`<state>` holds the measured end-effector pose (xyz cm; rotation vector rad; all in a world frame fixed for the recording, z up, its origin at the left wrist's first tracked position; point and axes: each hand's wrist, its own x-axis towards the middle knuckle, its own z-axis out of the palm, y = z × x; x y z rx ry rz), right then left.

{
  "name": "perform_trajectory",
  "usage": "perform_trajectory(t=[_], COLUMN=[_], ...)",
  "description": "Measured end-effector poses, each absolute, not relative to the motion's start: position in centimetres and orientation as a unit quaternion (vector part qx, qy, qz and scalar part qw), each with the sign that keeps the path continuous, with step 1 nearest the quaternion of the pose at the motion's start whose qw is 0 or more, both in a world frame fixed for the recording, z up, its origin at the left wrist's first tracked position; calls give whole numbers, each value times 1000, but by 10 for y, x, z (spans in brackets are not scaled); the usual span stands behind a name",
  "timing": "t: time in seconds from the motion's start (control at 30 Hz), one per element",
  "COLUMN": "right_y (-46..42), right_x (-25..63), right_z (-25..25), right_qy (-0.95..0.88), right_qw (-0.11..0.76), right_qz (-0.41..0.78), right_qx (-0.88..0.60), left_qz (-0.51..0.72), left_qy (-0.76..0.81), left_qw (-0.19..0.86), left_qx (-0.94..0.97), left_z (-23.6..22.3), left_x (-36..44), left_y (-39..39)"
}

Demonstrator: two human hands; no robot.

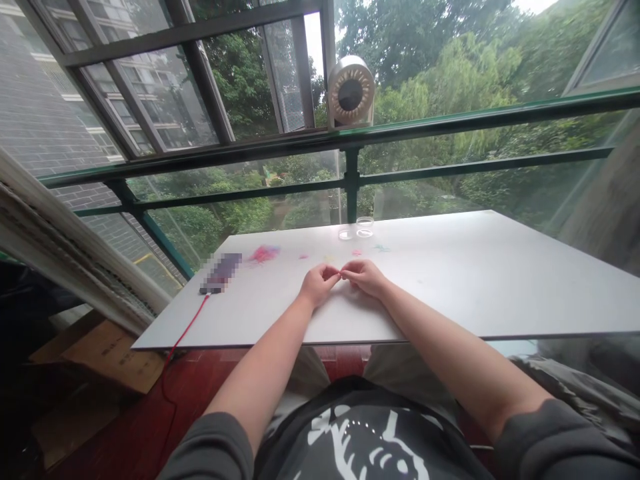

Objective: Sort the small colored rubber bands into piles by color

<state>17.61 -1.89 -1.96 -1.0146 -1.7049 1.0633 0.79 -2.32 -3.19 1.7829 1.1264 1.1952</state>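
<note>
My left hand (pixel 319 285) and my right hand (pixel 367 277) meet over the white table (pixel 460 287), thumbs and forefingers pinched together tip to tip. Whatever sits between the fingertips is too small to name. Just beyond my hands lie small loose bits in groups: pink-red bits (pixel 357 253), pale yellow bits (pixel 329 259) and teal bits (pixel 381 248). Farther left is a single pink bit (pixel 303 257), then a larger loose heap of pink, red and bluish pieces (pixel 264 253). At the back edge stand a clear round container (pixel 365 228) and a shallow clear dish (pixel 345 235).
A blurred-out dark device (pixel 224 270) lies at the table's left, with a red cable (pixel 193 323) running over the edge to the floor. A round fan (pixel 351 92) stands on the green railing (pixel 430 127) behind the table. Cardboard boxes (pixel 115 353) sit at lower left.
</note>
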Motion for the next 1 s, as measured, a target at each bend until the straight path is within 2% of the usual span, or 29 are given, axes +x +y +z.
perform_trajectory(t=[0.53, 0.77, 1.0], right_y=[-22, -19, -18], right_x=[176, 176, 175], right_z=[-15, -16, -22], right_qy=[-673, -657, -692], right_qw=[449, 485, 437], right_qz=[420, 411, 427], right_qx=[-412, -407, -385], left_qz=[419, 420, 428], left_qy=[476, 492, 495], left_qw=[318, 295, 294], left_qx=[704, 704, 697], left_z=[-29, -30, -29], left_x=[9, 8, 8], left_y=[-24, -23, -24])
